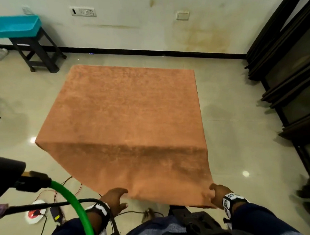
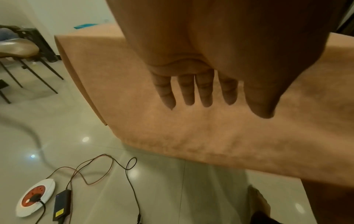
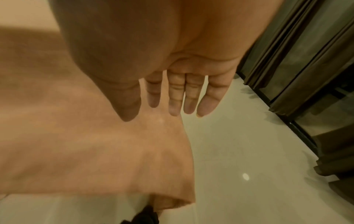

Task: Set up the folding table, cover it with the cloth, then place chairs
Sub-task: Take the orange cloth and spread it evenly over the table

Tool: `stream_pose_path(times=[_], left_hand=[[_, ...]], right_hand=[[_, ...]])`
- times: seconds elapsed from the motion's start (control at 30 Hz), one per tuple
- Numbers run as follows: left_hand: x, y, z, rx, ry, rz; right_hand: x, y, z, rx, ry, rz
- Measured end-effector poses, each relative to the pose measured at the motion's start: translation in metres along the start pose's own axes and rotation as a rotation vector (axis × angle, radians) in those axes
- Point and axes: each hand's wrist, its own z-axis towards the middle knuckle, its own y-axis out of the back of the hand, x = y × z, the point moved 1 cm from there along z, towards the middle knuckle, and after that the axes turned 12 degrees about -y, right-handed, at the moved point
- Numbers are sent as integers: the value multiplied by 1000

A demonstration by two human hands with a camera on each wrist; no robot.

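An orange cloth point(image 1: 130, 107) lies spread flat over the table, which it hides entirely, and its front flap hangs toward me. My left hand point(image 1: 115, 197) is at the flap's lower hem, left of centre. In the left wrist view its fingers point(image 2: 195, 91) are straight in front of the cloth point(image 2: 191, 128), gripping nothing. My right hand point(image 1: 216, 194) is at the flap's lower right corner. The right wrist view shows its fingers point(image 3: 180, 94) straight beside the cloth's edge point(image 3: 76, 144). I cannot tell whether either hand touches the fabric.
A teal tub point(image 1: 17, 25) sits on a dark stool point(image 1: 39, 50) at the back left wall. Dark framed doors point(image 1: 293, 69) line the right side. A round power strip point(image 2: 36, 197), an adapter point(image 2: 62, 203) and cables lie on the floor near my left. A chair point(image 2: 17, 48) stands further left.
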Motion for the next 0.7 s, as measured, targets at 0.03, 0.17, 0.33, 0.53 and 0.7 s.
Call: stream_pose_path(times=[0.03,0.17,0.33,0.53,0.7], left_hand=[[1,7,3,-17,28,-17],[-4,43,23,-24,107,-79],[-21,80,63,-88,189,-201],[-23,117,126,-200,340,-331],[-33,151,156,-214,418,-345]], right_hand=[[6,11,2,-30,-6,27],[34,66,9,-133,9,116],[62,124,34,-218,43,175],[80,170,88,-222,-3,189],[87,187,129,-218,-61,295]])
